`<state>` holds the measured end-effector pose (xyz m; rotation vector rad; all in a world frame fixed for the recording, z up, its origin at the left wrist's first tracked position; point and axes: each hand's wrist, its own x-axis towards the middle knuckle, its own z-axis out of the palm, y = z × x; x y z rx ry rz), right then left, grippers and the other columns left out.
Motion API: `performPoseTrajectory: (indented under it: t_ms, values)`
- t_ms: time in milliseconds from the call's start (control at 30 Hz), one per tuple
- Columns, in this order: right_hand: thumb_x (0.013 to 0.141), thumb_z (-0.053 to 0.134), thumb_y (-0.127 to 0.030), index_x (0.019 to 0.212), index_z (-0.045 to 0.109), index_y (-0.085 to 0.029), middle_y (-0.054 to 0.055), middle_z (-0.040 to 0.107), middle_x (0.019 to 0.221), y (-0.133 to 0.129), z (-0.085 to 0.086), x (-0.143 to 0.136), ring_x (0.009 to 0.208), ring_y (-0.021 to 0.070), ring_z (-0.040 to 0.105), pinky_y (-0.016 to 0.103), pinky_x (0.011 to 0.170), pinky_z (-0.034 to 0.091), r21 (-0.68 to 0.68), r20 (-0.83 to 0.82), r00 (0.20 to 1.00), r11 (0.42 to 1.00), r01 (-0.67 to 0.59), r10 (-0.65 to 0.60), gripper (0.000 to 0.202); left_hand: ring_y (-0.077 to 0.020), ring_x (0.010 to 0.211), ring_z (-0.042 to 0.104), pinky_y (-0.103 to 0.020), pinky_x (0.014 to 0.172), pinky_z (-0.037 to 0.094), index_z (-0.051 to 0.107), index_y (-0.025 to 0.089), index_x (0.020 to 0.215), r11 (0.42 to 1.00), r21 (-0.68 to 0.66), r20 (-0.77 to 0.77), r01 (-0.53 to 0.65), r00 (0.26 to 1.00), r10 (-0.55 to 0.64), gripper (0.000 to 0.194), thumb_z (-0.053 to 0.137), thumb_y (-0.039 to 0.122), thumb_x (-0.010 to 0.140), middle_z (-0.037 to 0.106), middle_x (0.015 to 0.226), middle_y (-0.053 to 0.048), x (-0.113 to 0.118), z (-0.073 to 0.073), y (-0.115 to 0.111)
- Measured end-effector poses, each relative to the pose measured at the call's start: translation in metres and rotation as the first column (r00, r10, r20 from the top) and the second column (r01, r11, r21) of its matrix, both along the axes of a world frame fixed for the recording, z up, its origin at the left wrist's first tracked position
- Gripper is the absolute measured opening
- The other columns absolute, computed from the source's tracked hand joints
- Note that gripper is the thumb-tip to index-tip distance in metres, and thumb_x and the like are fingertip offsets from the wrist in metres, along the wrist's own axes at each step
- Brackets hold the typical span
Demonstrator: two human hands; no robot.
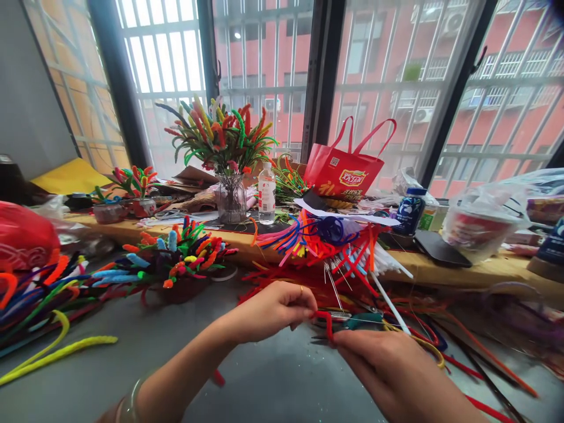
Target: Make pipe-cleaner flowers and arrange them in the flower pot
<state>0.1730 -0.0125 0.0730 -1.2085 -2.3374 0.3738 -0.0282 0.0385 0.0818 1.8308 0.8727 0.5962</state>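
A red pipe cleaner (329,329) is stretched between my hands, bent sharply downward near its middle. My left hand (282,308), with a ring on one finger, pinches one end. My right hand (388,358) has its thumb and fingers closed at the other end. Dark pointed metal tips (321,339) stick out beside the right fingertips; which tool they belong to is hidden. Just beyond the right hand lies a tool with a teal handle (363,321). A short red fuzzy piece (218,377) shows below my left forearm.
Colourful pipe-cleaner stems fill a glass vase (232,202) by the window, next to a plastic bottle (267,197) and a red bag (343,170). Bundled pipe cleaners (304,235) hang over the wooden ledge (418,267). Yellow pipe cleaners (66,355) lie on the grey table (145,335).
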Motion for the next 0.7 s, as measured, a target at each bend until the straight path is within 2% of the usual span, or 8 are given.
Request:
performPoseTrajectory:
  t_ms: [67,133,233,300,400,500,600,700]
  values:
    - [0.088,0.046,-0.027,0.075,0.069,-0.022,0.002,0.064,0.064,0.007,-0.003,0.000,0.060,0.0148,0.058,0.022,0.055,0.042,-0.103,-0.023,1.000,0.995,-0.016,0.013,0.028,-0.0065,0.053,0.033,-0.019,0.050,0.027,0.057,0.013,0.078,0.995,-0.065,0.053,0.081,0.996,-0.078,0.009,0.051,0.019,0.081,0.042,0.059,0.006,-0.002,0.003,-0.001]
    - [0.091,0.043,-0.031,0.077,0.069,-0.020,0.000,0.061,0.063,0.016,-0.005,0.002,0.058,0.0123,0.053,0.020,0.052,0.039,-0.241,-0.074,0.997,0.969,-0.046,0.029,0.031,-0.0064,0.054,0.035,-0.019,0.051,0.029,0.059,0.014,0.080,0.982,-0.072,0.059,0.175,0.984,-0.171,0.009,0.051,0.018,0.081,0.043,0.059,0.005,-0.005,0.004,-0.002]
    - [0.090,0.044,-0.037,0.081,0.068,-0.017,-0.002,0.056,0.060,0.030,-0.004,0.009,0.054,0.0092,0.045,0.019,0.048,0.033,-0.392,-0.150,0.987,0.914,-0.106,0.051,0.033,-0.0070,0.057,0.040,-0.019,0.054,0.033,0.062,0.014,0.081,0.961,-0.025,-0.017,0.276,0.961,-0.276,0.012,0.050,0.016,0.081,0.046,0.061,0.004,-0.007,0.003,-0.001]
    - [0.089,0.046,-0.039,0.082,0.069,-0.016,-0.002,0.057,0.062,0.034,0.000,0.013,0.054,0.0091,0.045,0.020,0.048,0.033,-0.399,-0.143,0.989,0.913,-0.088,0.033,0.033,-0.0070,0.056,0.041,-0.019,0.054,0.034,0.063,0.014,0.081,0.959,0.036,-0.109,0.280,0.955,-0.275,0.013,0.050,0.015,0.081,0.046,0.060,0.005,-0.007,0.002,-0.001]
    - [0.089,0.046,-0.035,0.081,0.069,-0.019,0.000,0.063,0.067,0.028,0.008,0.016,0.058,0.0111,0.052,0.020,0.052,0.038,-0.286,-0.080,0.997,0.958,-0.035,0.013,0.029,-0.0068,0.056,0.042,-0.018,0.054,0.033,0.064,0.014,0.080,0.970,0.130,-0.217,0.203,0.961,-0.172,0.014,0.050,0.013,0.079,0.047,0.060,0.005,-0.006,-0.001,-0.002]
    - [0.090,0.045,-0.027,0.087,0.068,-0.022,0.001,0.069,0.078,0.013,0.014,0.015,0.068,0.0135,0.062,0.022,0.062,0.046,-0.072,-0.024,0.997,0.995,-0.071,0.069,0.024,-0.0073,0.057,0.042,-0.018,0.053,0.032,0.063,0.015,0.078,0.981,0.142,-0.226,0.129,0.969,-0.095,0.012,0.050,0.015,0.078,0.048,0.061,0.005,-0.004,-0.001,-0.002]
    - [0.088,0.044,-0.020,0.092,0.067,-0.024,0.002,0.070,0.078,-0.002,0.011,0.013,0.066,0.0145,0.065,0.022,0.059,0.049,0.143,0.088,0.992,0.984,-0.107,0.095,0.023,-0.0079,0.056,0.040,-0.019,0.052,0.031,0.060,0.015,0.076,0.993,0.105,-0.164,0.063,0.986,-0.045,0.012,0.049,0.018,0.079,0.046,0.059,0.005,-0.004,0.002,-0.003]
    - [0.087,0.042,-0.016,0.089,0.066,-0.024,0.001,0.068,0.068,-0.009,0.003,0.012,0.056,0.0134,0.064,0.020,0.051,0.048,0.309,0.194,0.980,0.945,-0.111,0.052,0.026,-0.0067,0.052,0.037,-0.019,0.049,0.028,0.058,0.014,0.074,1.000,0.010,-0.062,-0.003,0.998,0.003,0.010,0.051,0.020,0.078,0.044,0.057,0.006,-0.005,0.005,-0.002]
